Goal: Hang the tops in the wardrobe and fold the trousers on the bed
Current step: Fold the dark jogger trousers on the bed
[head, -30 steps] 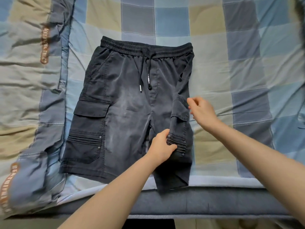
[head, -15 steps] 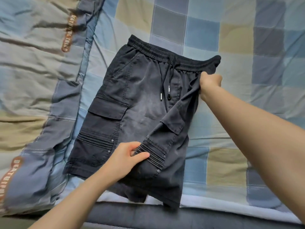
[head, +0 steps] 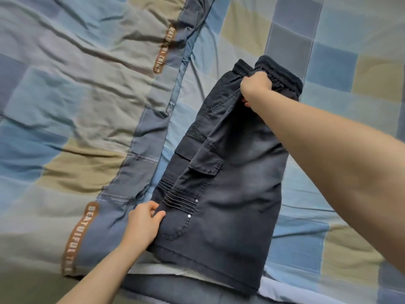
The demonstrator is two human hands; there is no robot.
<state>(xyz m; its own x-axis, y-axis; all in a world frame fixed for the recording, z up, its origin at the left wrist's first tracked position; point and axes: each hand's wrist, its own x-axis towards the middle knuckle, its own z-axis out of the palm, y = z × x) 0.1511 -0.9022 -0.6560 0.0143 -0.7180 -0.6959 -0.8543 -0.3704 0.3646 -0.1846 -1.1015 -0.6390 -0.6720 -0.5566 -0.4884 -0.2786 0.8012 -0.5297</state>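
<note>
Dark grey cargo shorts (head: 230,172) lie on the bed, folded lengthwise with one leg laid over the other, waistband at the far end. My right hand (head: 255,84) grips the elastic waistband near the top of the fold. My left hand (head: 144,224) pinches the left edge of the upper leg near the ribbed panel and hem. The hem end reaches past the bed's near edge. No tops and no wardrobe are in view.
The bed (head: 350,62) wears a sheet checked in blue, grey and tan. A rumpled checked quilt (head: 76,106) with brown lettered strips covers the left half. The dark mattress side (head: 175,288) runs along the bottom.
Both hands carried the right leg of the shorts over onto the left leg, folding them in half. My right hand moved up to the waistband; the view swung left.
</note>
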